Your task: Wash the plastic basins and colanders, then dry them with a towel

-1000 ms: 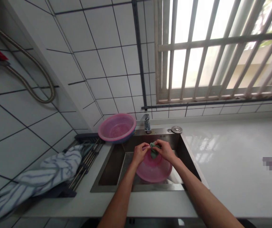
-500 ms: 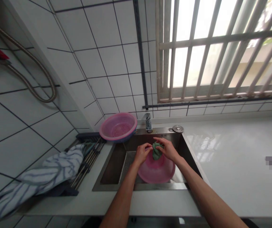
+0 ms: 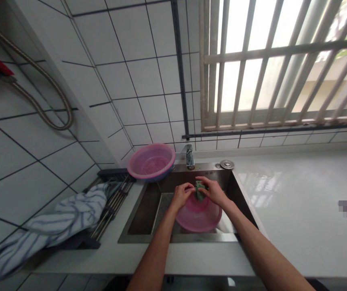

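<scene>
Forearms (image 3: pixel 160 246) bare — long, tapering toward hands (image 3: pixel 181 196), likewise bare (finer detail too small to tell).

1. Looks matt, crumpled on the green piece (image 3: pixel 200 196) in the grip.
2. Shows smooth plastic on the basin (image 3: pixel 199 223) beneath the grip.
3. Shows satin metal on the sink (image 3: pixel 200 238) below, glossy metal on the tap (image 3: pixel 190 158) beyond.
4. Gleams smooth on the countertop (image 3: pixel 297 210) right of the grip.
5. Shows matt cloth on the towel (image 3: pixel 76 208) left of the grip.
</scene>
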Motion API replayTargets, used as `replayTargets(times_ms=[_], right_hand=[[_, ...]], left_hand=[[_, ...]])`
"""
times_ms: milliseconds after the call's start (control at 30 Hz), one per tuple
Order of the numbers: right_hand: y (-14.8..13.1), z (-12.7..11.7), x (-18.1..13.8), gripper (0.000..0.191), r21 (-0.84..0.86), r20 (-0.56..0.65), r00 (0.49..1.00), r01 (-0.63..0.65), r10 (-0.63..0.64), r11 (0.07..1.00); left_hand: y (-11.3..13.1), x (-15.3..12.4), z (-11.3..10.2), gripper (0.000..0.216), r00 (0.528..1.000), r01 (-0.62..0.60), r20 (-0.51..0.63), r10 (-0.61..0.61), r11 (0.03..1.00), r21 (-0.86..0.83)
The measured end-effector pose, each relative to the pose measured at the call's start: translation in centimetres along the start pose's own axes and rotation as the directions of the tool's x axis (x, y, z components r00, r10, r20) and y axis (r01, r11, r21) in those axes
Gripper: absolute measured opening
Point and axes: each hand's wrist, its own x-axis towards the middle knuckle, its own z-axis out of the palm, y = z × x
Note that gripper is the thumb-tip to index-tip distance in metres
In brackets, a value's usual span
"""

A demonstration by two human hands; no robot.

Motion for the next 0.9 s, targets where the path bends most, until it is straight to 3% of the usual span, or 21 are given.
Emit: replayTargets(times_ms=[133, 267, 367, 600, 800, 900], right_hand=[[-0.4, 0.3, 0.5, 0.021, -0.087, 0.049, 0.997, 0.057, -0.053, 0.995], [0.5, -1.1, 0.6, 0.011, -0.134, 0.001, 1.000, -0.022, 0.022, 0.991], [0.8, -1.7, 0.3, 0.010, -0.134, -0.021, 0.999, -0.042, 0.040, 0.990], [-0.3, 0.1, 0.4, 0.012, -0.037, -0.008, 0.999, 0.047, -0.048, 0.998], [0.9, -1.1, 0.4, 0.009, -0.016, 0.030, 0.998, -0.056, 0.057, 0.998], [1.4, -1.6, 0.4, 0.008, -0.078, -0.012, 0.998, -0.066, 0.065, 0.995]], left_hand=[[-0.2, 0.1, 0.2, 0.017, 1.000, -0.001, 0.012, 0.001, 1.000, 0.021], [-0.6, 0.2, -1.3, 0.022, 0.998, 0.015, -0.065, -0.013, 0.999, 0.035], [-0.6, 0.2, -1.7, 0.026, 0.994, 0.033, -0.110, -0.027, 0.998, 0.050], [-0.2, 0.2, 0.5, 0.015, 1.000, 0.010, 0.003, -0.010, 1.000, 0.019], [0.2, 0.2, -1.1, 0.025, 0.996, 0.030, -0.088, -0.028, 0.999, 0.028], [0.4, 0.2, -1.4, 0.029, 0.992, 0.057, -0.113, -0.057, 0.998, 0.003]])
